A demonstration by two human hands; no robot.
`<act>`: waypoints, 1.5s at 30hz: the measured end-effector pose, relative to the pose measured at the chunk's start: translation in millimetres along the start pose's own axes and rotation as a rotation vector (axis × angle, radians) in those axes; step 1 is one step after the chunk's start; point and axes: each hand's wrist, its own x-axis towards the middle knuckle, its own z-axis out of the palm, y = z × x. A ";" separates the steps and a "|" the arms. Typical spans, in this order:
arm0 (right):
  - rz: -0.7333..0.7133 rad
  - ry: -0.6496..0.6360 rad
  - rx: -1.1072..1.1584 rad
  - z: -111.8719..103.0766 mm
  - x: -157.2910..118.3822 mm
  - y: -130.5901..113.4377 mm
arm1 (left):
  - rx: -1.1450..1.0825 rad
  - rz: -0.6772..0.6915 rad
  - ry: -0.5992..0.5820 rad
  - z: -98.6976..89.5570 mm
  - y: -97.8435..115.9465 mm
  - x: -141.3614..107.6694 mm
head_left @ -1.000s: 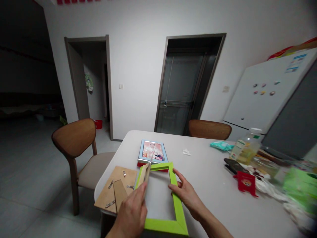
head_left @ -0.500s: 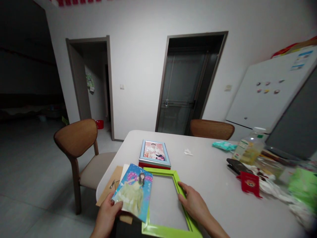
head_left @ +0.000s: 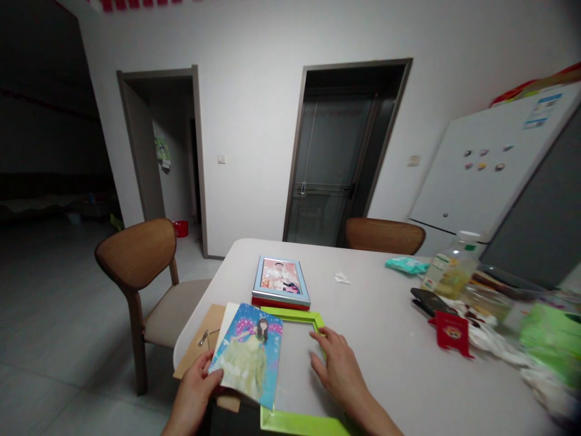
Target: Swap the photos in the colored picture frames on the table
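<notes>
My left hand (head_left: 196,383) pinches the lower left corner of a photo (head_left: 249,357) of a person in a pale yellow dress on blue. A white sheet (head_left: 226,324) and a brown backing board (head_left: 194,356) with metal hardware lie partly under the photo. To its right, a lime-green picture frame (head_left: 299,422) lies on the table, partly covered by the photo. My right hand (head_left: 338,366) is over the frame's right side, fingers apart and holding nothing; whether its fingertips touch the frame I cannot tell.
A blue picture frame (head_left: 261,275) rests on something red just beyond. On the right are a bottle (head_left: 447,266), a teal packet (head_left: 405,264), a dark phone-like object (head_left: 429,301), a red card-like item (head_left: 451,334) and plastic bags. Chairs (head_left: 136,251) stand around the white table (head_left: 390,375).
My right hand has let go of the green frame's right edge and shifted left over it, fingers spreading. The photo in my left hand has shifted slightly right across the frame.
</notes>
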 end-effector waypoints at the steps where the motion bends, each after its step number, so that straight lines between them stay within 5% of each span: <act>1: -0.041 -0.033 0.055 0.6 -0.5 -7.9 | 0.002 0.002 0.003 0.0 0.2 0.3; 5: -0.122 -0.159 0.243 7.7 -3.4 -35.9 | 0.004 0.016 -0.013 -1.1 0.7 2.1; 15: -0.165 -0.176 0.288 17.6 -1.0 -63.4 | -0.006 0.042 -0.129 8.2 -8.6 5.5; 22: -0.072 -0.168 0.576 4.5 5.5 -67.7 | 0.601 0.513 -0.018 48.4 19.4 -16.1; 26: 0.169 -0.249 1.074 -27.2 10.5 -70.0 | 0.846 0.862 -0.188 72.9 26.2 -29.2; 29: 0.296 -0.281 1.329 -45.3 8.6 -67.4 | 1.015 0.984 -0.338 87.2 25.4 -35.8; 36: 0.360 -0.326 1.719 -52.2 -6.2 -56.7 | 1.194 0.924 -0.375 98.6 25.7 -36.3; 45: 0.387 -0.227 1.479 -28.9 -2.1 -53.1 | 1.259 0.827 -0.431 104.0 6.5 -33.5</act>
